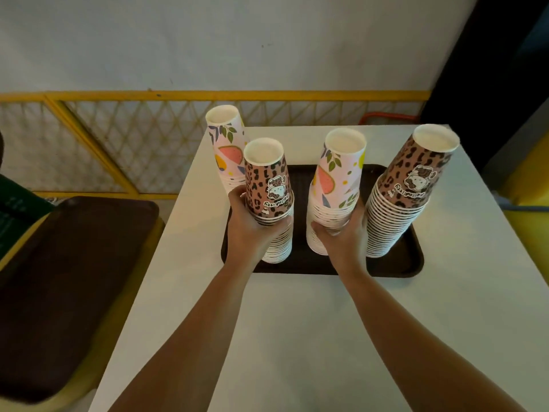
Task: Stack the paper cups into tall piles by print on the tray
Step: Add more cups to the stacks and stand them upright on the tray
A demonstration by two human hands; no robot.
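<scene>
Paper cups, upside down, in four tall piles on dark brown plastic tray (395, 263) on white table (297, 322).

Left hand (252, 230) wrapped tight round near-left brown spotty pile (269, 185). Right hand (341, 233) wrapped tight round pink fruit-print pile (335, 185). Hands apart.

Second fruit-print pile (225, 144) at back left. Second brown spotty pile (410, 188) at right, untouched.

Prints already sorted. Likely left: join matching piles, two each now.

Writing on brown cups, upside down: "hellokitty", with cartoon cat.

Far fruit-print stack's (226, 150) base hidden.

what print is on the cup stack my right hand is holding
A fruit-and-leaf print on pale pink, held by the right hand; head view.
</scene>
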